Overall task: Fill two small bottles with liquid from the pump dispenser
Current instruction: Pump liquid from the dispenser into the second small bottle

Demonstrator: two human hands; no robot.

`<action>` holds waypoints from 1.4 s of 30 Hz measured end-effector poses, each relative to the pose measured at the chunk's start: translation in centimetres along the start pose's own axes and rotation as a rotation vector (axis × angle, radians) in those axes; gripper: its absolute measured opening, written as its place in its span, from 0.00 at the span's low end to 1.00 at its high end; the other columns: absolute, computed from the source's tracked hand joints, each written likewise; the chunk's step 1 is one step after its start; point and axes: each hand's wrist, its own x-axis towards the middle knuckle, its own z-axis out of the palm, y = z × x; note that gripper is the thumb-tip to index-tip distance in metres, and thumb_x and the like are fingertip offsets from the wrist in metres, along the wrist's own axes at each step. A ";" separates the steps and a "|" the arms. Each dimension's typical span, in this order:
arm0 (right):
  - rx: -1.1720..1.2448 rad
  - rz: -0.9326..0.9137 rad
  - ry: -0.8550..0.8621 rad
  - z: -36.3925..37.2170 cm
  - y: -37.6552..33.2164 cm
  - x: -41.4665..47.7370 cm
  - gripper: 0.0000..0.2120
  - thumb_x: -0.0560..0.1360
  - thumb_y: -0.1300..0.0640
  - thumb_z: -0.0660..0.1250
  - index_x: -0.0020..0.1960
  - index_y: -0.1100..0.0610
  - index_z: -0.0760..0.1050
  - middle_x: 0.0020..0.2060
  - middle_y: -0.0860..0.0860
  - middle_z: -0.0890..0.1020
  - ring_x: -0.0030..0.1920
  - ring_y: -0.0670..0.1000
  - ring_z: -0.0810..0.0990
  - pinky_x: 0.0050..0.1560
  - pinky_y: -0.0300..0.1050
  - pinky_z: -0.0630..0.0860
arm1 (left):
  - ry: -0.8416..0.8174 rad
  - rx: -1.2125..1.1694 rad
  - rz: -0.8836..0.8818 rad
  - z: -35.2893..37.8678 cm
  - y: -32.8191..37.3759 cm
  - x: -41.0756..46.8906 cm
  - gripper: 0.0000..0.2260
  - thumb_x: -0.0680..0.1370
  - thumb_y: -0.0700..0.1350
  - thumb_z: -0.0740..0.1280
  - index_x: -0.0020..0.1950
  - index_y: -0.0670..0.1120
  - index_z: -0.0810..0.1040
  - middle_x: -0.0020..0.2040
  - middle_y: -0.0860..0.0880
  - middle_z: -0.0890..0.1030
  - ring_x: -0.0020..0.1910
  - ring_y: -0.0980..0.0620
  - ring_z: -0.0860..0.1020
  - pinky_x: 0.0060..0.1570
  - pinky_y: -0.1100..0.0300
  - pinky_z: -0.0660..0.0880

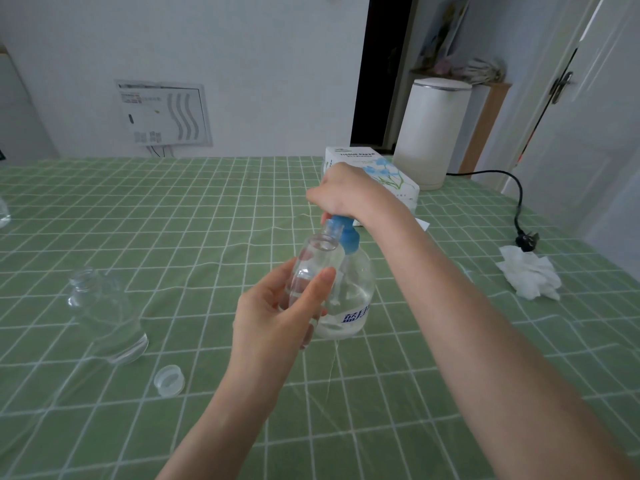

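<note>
left grip (273, 313): clasped round small bottle (313, 265), thumb on the near side, fingers behind; held clear of the table (415, 393).
right grip (343, 192): clenched down over the blue pump head (346, 233), wrist arched above it.
pump dispenser (353, 292): stood upright mid-table, touching or just far-right of small bottle; clear liquid low in the body.
bottle axis: tilted, mouth up and leaning far-right toward the pump head, base near-left in the palm.
key relation: mouth sat right against the left side of the pump head, just below the right grip. Spout tip hidden behind the neck, so couldn't tell whether it was truly over the opening.
nearer hand: left on the bottle, right on the pump; no reach needed.
next move (judgement): likely a straight press with the right, left holding the mouth under the spout. Slight misalignment would probably run liquid down the outside.
fill level: unreadable through the clear wall.
second bottle (104, 317): upright, uncapped, well left of both hands; loose cap (169, 380) just near-right of it.
rest: tissue box (381, 171) far behind the right grip; crumpled tissue (530, 275) at right.
</note>
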 end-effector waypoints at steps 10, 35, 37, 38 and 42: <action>-0.059 0.005 -0.044 -0.1 -0.4 -0.1 0.06 0.77 0.61 0.58 0.45 0.59 0.73 0.37 0.53 0.76 0.29 0.49 0.68 0.27 0.38 0.62 | 0.004 0.005 0.010 -0.2 -0.1 0.1 0.12 0.62 0.59 0.70 0.44 0.60 0.83 0.29 0.50 0.78 0.32 0.48 0.72 0.23 0.66 0.67; -0.012 0.029 -0.052 -0.1 -0.4 0.0 0.15 0.76 0.61 0.58 0.58 0.63 0.79 0.53 0.57 0.84 0.34 0.51 0.71 0.30 0.39 0.64 | 0.007 0.020 0.024 -0.1 -0.3 0.2 0.11 0.62 0.58 0.70 0.44 0.65 0.81 0.30 0.54 0.80 0.31 0.50 0.73 0.24 0.65 0.69; -0.018 0.034 -0.060 0.1 -0.3 0.0 0.13 0.76 0.61 0.58 0.55 0.63 0.79 0.53 0.57 0.84 0.36 0.52 0.72 0.31 0.39 0.64 | 0.005 0.015 0.021 -0.2 -0.4 0.2 0.12 0.62 0.58 0.71 0.45 0.64 0.82 0.29 0.55 0.79 0.32 0.50 0.73 0.23 0.66 0.68; -0.012 0.037 -0.064 0.3 -0.2 0.0 0.13 0.76 0.61 0.58 0.55 0.63 0.78 0.53 0.57 0.84 0.38 0.52 0.73 0.31 0.40 0.65 | 0.008 0.012 0.015 -0.2 -0.5 0.3 0.12 0.62 0.58 0.71 0.45 0.64 0.82 0.29 0.55 0.79 0.32 0.50 0.73 0.23 0.66 0.68; 0.025 0.047 -0.073 0.8 0.2 0.0 0.15 0.77 0.60 0.58 0.58 0.63 0.77 0.52 0.57 0.83 0.41 0.53 0.74 0.32 0.40 0.66 | 0.026 0.009 -0.008 -0.3 -0.9 0.3 0.16 0.61 0.58 0.72 0.47 0.59 0.82 0.27 0.56 0.78 0.30 0.53 0.72 0.23 0.67 0.68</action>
